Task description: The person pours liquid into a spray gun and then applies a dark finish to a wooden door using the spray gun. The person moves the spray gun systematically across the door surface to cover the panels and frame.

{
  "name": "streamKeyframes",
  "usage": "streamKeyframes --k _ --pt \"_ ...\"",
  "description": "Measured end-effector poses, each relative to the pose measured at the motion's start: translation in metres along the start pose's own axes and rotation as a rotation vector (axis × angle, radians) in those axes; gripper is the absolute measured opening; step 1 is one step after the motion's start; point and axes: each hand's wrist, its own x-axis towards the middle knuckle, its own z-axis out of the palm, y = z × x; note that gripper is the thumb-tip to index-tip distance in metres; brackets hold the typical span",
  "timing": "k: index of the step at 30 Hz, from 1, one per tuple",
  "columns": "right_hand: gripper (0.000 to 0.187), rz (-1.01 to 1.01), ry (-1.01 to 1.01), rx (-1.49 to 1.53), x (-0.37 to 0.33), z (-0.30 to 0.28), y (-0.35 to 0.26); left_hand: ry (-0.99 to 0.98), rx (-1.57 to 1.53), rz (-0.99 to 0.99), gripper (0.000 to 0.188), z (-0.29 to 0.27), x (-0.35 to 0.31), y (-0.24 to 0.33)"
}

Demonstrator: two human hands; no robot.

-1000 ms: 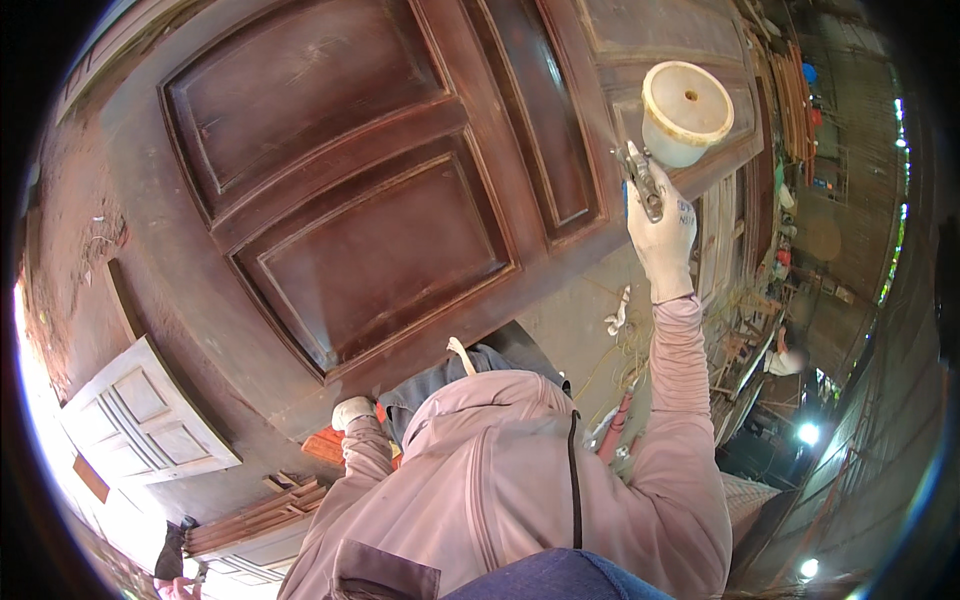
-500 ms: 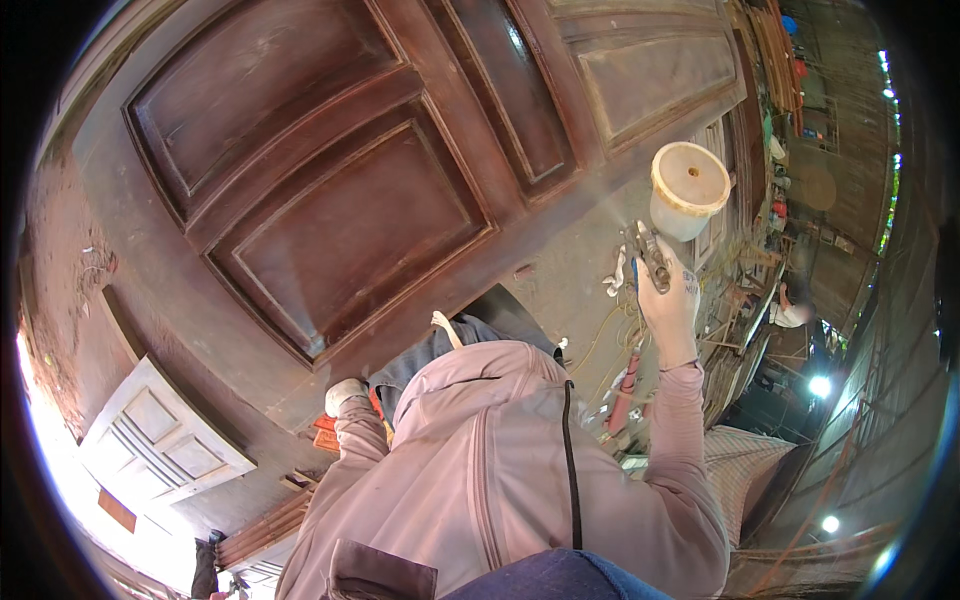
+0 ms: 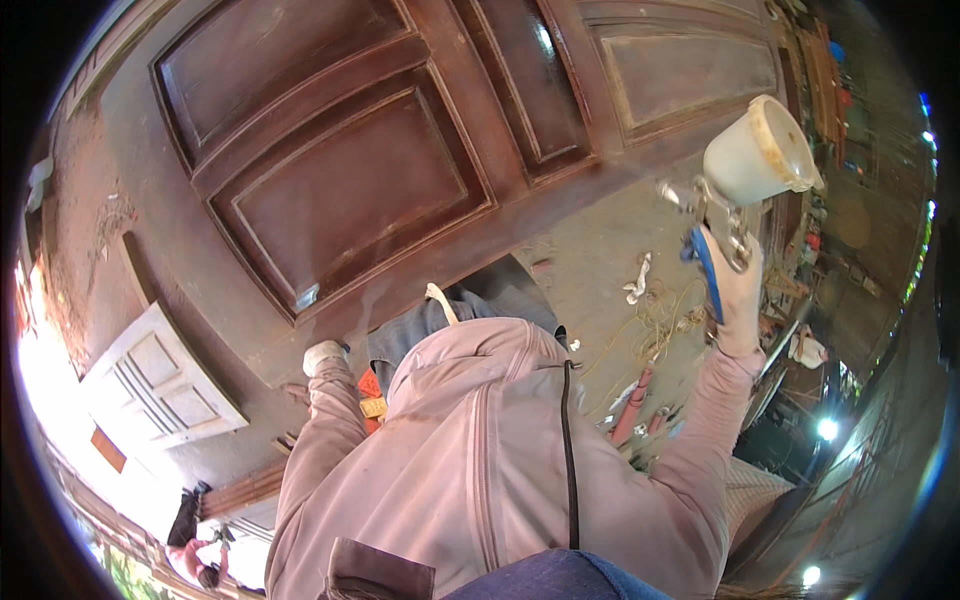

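- Spray gun (image 3: 720, 212): our right hand (image 3: 740, 295) is gripping it beside the panelled door's (image 3: 470, 110) near edge.
- Left hand (image 3: 325, 357): grip, we cannot tell.
- Dark left panels (image 3: 345, 200) are looking coated; paler right panel (image 3: 690, 80) is seemingly lacking coat.

A brown panelled door (image 3: 350, 185) runs past the upper edge of the frame while the gloved right grip (image 3: 738, 287) conceals the handle of a spray gun (image 3: 722, 215) whose pale cup (image 3: 742, 158) hides its contents. What the gloved left grip (image 3: 323, 356) touches is unclear; at lower left, a distant person (image 3: 187, 555) holds something too small to identify.
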Motion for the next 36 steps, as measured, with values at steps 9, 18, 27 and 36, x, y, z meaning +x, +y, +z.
streamKeyframes --k 9,18,27,36 --pt "0.022 -0.223 -0.196 -0.013 0.105 -0.048 0.043 0.371 -0.073 -0.216 0.059 0.091 0.045 -0.026" --pt "0.023 -0.571 -0.47 0.024 0.249 -0.063 0.05 0.174 -2.941 -0.395 0.057 0.11 -0.048 0.118" --pt "0.042 -0.614 -0.904 -0.076 0.26 -0.085 0.081 0.082 -2.976 -0.622 0.065 0.109 -0.16 0.263" --pt "0.028 -0.508 -0.862 0.256 0.34 0.006 0.013 0.342 -2.981 -0.41 0.066 0.09 -0.177 0.245"
